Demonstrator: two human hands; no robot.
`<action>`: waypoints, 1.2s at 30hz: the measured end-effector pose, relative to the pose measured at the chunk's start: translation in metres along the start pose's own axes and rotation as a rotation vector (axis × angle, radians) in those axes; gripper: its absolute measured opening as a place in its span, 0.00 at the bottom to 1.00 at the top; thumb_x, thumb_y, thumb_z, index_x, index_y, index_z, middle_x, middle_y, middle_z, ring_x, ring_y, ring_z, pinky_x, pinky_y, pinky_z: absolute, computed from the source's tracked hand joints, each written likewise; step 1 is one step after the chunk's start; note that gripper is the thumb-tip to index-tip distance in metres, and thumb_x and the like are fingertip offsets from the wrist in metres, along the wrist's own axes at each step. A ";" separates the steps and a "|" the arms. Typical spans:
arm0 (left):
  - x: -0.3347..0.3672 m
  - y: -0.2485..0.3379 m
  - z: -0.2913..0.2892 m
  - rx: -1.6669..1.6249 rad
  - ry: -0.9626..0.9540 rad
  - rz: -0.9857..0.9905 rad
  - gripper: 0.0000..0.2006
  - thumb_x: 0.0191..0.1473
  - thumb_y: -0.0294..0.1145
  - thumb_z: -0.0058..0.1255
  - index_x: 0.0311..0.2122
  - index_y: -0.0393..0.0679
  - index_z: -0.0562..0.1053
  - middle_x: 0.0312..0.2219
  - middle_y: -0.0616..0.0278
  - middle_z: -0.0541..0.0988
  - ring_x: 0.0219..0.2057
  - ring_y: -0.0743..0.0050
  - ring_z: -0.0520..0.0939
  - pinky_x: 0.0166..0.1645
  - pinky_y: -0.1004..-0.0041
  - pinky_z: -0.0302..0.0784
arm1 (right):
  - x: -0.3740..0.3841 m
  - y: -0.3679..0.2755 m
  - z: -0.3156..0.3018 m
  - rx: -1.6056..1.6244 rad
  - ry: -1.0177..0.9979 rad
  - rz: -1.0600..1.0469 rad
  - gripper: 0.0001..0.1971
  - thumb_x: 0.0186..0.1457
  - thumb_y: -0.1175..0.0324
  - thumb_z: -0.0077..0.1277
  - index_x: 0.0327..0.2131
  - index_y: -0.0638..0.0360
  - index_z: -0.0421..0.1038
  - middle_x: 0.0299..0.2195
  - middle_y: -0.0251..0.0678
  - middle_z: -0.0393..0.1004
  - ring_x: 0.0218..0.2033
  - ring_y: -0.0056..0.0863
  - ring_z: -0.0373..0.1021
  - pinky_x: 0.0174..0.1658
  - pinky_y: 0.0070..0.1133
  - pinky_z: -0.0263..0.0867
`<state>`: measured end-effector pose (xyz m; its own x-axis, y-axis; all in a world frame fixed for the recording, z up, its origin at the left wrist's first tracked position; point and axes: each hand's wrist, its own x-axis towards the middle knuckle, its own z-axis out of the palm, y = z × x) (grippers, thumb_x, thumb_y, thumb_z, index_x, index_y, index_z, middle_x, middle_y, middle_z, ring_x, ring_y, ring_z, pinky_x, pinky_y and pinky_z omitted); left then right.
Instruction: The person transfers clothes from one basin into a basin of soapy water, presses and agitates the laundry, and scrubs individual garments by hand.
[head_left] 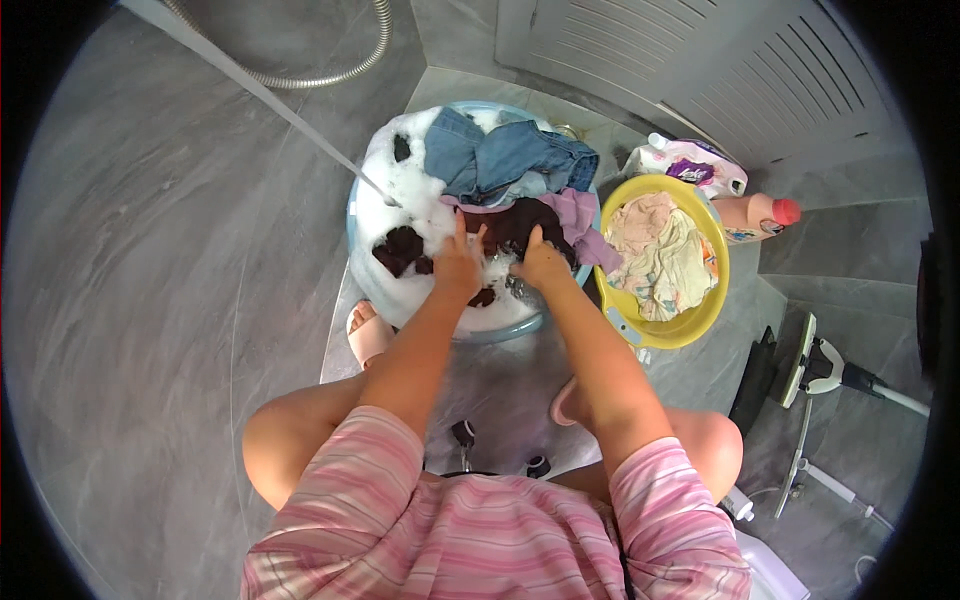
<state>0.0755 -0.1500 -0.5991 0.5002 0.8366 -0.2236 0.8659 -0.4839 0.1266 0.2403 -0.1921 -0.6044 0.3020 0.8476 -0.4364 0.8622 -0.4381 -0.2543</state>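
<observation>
A light blue basin (520,328) full of foamy water stands before me. In it lie a dark brown garment (515,224), blue jeans (500,155) and a mauve cloth (580,215) that hangs over the rim toward the yellow basin. My left hand (459,268) rests at the left edge of the dark garment, its visible fingers stretched apart. At the garment's right side, my right hand (544,264) has its thumb on top of the cloth, with its other fingers mostly hidden below. Water shows between the hands. More dark fabric (400,248) pokes through the foam at the left.
A yellow basin (712,300) holding pale clothes (665,260) stands at the right. Behind it are a white and purple bottle (690,165) and a pink bottle with a red cap (762,217). A floor squeegee (822,365) lies far right; a metal hose (330,78) hangs upper left.
</observation>
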 end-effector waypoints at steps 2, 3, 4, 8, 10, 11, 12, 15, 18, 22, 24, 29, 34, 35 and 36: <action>-0.012 0.002 -0.044 -0.027 -0.002 0.044 0.31 0.46 0.41 0.50 0.57 0.53 0.59 0.59 0.50 0.50 0.43 0.51 0.68 0.45 0.61 0.70 | -0.021 -0.016 -0.052 -0.056 -0.017 -0.043 0.28 0.44 0.45 0.52 0.35 0.64 0.69 0.41 0.49 0.70 0.44 0.41 0.69 0.40 0.33 0.67; -0.016 -0.002 -0.058 -0.045 -0.001 0.079 0.32 0.44 0.45 0.53 0.56 0.51 0.61 0.58 0.50 0.53 0.45 0.51 0.68 0.45 0.60 0.70 | -0.026 -0.026 -0.071 -0.108 -0.032 -0.097 0.27 0.43 0.45 0.54 0.34 0.63 0.69 0.42 0.48 0.69 0.43 0.39 0.69 0.36 0.32 0.68; -0.013 -0.004 -0.062 -0.105 0.144 0.103 0.35 0.36 0.46 0.61 0.52 0.50 0.65 0.54 0.52 0.58 0.45 0.53 0.68 0.44 0.58 0.70 | -0.026 -0.027 -0.077 -0.155 0.155 -0.187 0.24 0.42 0.46 0.54 0.30 0.60 0.69 0.42 0.43 0.69 0.41 0.35 0.69 0.29 0.31 0.68; 0.006 0.003 -0.080 -0.177 0.285 0.079 0.47 0.32 0.48 0.64 0.59 0.51 0.53 0.56 0.51 0.54 0.54 0.46 0.60 0.48 0.50 0.66 | -0.017 -0.038 -0.107 -0.092 0.563 -0.499 0.34 0.37 0.52 0.60 0.49 0.54 0.62 0.50 0.39 0.62 0.51 0.39 0.60 0.48 0.37 0.60; 0.015 0.010 -0.091 -0.114 0.211 0.079 0.51 0.31 0.50 0.64 0.60 0.52 0.50 0.58 0.51 0.50 0.57 0.44 0.55 0.50 0.47 0.63 | -0.011 -0.054 -0.127 -0.332 0.588 -0.464 0.46 0.33 0.52 0.63 0.58 0.43 0.50 0.59 0.40 0.48 0.60 0.43 0.45 0.57 0.45 0.46; 0.021 0.014 -0.094 -0.056 0.139 0.086 0.55 0.29 0.51 0.65 0.62 0.53 0.46 0.60 0.51 0.46 0.59 0.42 0.50 0.51 0.43 0.61 | -0.002 -0.053 -0.127 -0.331 0.587 -0.467 0.46 0.33 0.52 0.63 0.58 0.43 0.50 0.59 0.40 0.48 0.60 0.43 0.45 0.57 0.45 0.46; 0.030 0.015 -0.091 -0.123 0.014 0.065 0.60 0.24 0.51 0.68 0.63 0.55 0.43 0.62 0.51 0.37 0.61 0.36 0.42 0.52 0.39 0.58 | 0.009 -0.051 -0.122 -0.340 0.436 -0.408 0.48 0.32 0.51 0.63 0.59 0.41 0.48 0.61 0.39 0.43 0.62 0.43 0.41 0.57 0.48 0.43; 0.043 0.023 -0.096 -0.010 -0.216 0.067 0.61 0.25 0.52 0.68 0.63 0.56 0.41 0.62 0.53 0.33 0.61 0.37 0.40 0.53 0.41 0.58 | 0.031 -0.039 -0.103 -0.316 0.114 -0.267 0.50 0.32 0.48 0.63 0.60 0.41 0.46 0.63 0.39 0.37 0.63 0.44 0.36 0.59 0.49 0.39; 0.048 0.017 -0.090 0.053 -0.284 0.079 0.62 0.24 0.57 0.66 0.63 0.58 0.39 0.63 0.55 0.31 0.61 0.36 0.39 0.54 0.42 0.58 | 0.036 -0.037 -0.088 -0.244 -0.045 -0.225 0.51 0.33 0.46 0.61 0.61 0.44 0.45 0.63 0.41 0.34 0.63 0.45 0.35 0.60 0.45 0.39; 0.063 0.013 -0.082 0.096 -0.385 0.086 0.62 0.25 0.61 0.64 0.63 0.60 0.37 0.63 0.59 0.30 0.62 0.39 0.37 0.56 0.42 0.55 | 0.047 -0.035 -0.079 -0.181 -0.111 -0.204 0.50 0.34 0.47 0.61 0.61 0.47 0.45 0.63 0.43 0.34 0.64 0.46 0.34 0.60 0.45 0.39; 0.069 0.013 -0.080 0.099 -0.419 0.093 0.62 0.25 0.62 0.64 0.63 0.60 0.36 0.63 0.59 0.30 0.62 0.40 0.37 0.56 0.42 0.55 | 0.056 -0.034 -0.075 -0.176 -0.136 -0.185 0.51 0.33 0.48 0.61 0.61 0.47 0.45 0.63 0.44 0.34 0.63 0.46 0.35 0.60 0.44 0.40; 0.086 0.013 -0.074 0.120 -0.495 0.025 0.63 0.26 0.61 0.64 0.63 0.59 0.34 0.63 0.59 0.28 0.62 0.42 0.41 0.56 0.50 0.59 | 0.074 -0.043 -0.070 -0.159 -0.194 -0.153 0.51 0.32 0.49 0.60 0.61 0.49 0.45 0.63 0.47 0.37 0.63 0.46 0.37 0.60 0.43 0.43; 0.097 0.011 -0.062 0.093 -0.484 -0.018 0.63 0.27 0.59 0.65 0.63 0.58 0.34 0.63 0.58 0.29 0.62 0.48 0.45 0.56 0.59 0.62 | 0.088 -0.049 -0.065 -0.245 -0.131 -0.166 0.49 0.33 0.48 0.59 0.59 0.51 0.47 0.61 0.46 0.43 0.62 0.45 0.42 0.59 0.42 0.46; 0.101 0.009 -0.059 0.074 -0.483 -0.028 0.63 0.27 0.58 0.65 0.63 0.57 0.34 0.63 0.57 0.29 0.62 0.51 0.47 0.56 0.63 0.62 | 0.090 -0.051 -0.068 -0.243 -0.137 -0.170 0.49 0.33 0.48 0.59 0.59 0.51 0.47 0.61 0.46 0.43 0.62 0.45 0.42 0.59 0.42 0.46; 0.103 0.007 -0.057 0.075 -0.487 -0.033 0.63 0.27 0.58 0.65 0.63 0.57 0.34 0.63 0.57 0.29 0.62 0.51 0.47 0.56 0.63 0.62 | 0.092 -0.053 -0.071 -0.240 -0.183 -0.164 0.49 0.32 0.48 0.59 0.59 0.51 0.47 0.61 0.46 0.44 0.62 0.45 0.43 0.59 0.42 0.46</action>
<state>0.1329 -0.0523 -0.5659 0.3975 0.6430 -0.6547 0.8698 -0.4914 0.0455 0.2515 -0.0694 -0.5698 0.0925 0.8235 -0.5597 0.9708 -0.1995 -0.1330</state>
